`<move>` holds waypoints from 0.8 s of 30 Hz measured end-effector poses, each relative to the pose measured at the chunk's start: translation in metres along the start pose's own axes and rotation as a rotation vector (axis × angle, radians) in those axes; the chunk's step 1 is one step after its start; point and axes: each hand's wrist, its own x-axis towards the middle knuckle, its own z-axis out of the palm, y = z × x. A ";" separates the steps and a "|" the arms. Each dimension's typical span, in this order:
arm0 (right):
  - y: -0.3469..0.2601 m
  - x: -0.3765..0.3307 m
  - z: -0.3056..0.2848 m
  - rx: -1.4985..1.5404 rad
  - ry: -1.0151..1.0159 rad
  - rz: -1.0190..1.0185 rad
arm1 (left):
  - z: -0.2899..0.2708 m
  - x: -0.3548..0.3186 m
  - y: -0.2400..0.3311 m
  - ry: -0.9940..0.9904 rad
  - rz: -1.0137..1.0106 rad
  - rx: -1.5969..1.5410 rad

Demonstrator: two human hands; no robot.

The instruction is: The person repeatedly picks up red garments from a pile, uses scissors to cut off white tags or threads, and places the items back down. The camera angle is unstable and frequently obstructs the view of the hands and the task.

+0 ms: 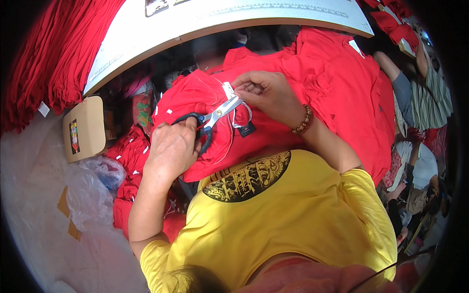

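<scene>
My left hand grips a pair of scissors with dark handles, its fingers through the loops. The silver blades point up to the right, and their tips lie beside a small white label. My right hand, with a beaded bracelet on its wrist, pinches at the label's edge. Whether the blades touch the label I cannot tell. Under both hands a red garment lies bunched across my lap. A small black tag shows on it just below the blades.
A white table with ruler markings spans the far side. Red cloth hangs in folds at the far left. An open cardboard box and clear plastic bags are on the left. Another person sits at the right.
</scene>
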 end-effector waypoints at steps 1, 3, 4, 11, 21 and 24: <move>0.000 0.000 0.001 0.007 0.002 -0.015 | 0.001 0.000 0.000 -0.007 -0.008 0.013; 0.003 0.002 0.002 0.071 0.000 -0.032 | 0.005 -0.001 -0.001 -0.021 -0.028 0.037; 0.007 0.004 0.002 0.128 -0.004 -0.034 | 0.007 -0.002 -0.003 0.014 -0.024 0.023; 0.065 0.050 -0.069 -0.853 0.277 -0.456 | 0.013 -0.031 -0.008 0.367 -0.289 -0.402; 0.058 0.031 0.021 -0.685 -0.494 -0.464 | 0.098 -0.047 -0.006 0.385 -0.329 -0.959; 0.071 0.053 0.041 -0.253 -0.477 -0.544 | 0.062 -0.068 -0.023 0.691 -0.352 -1.221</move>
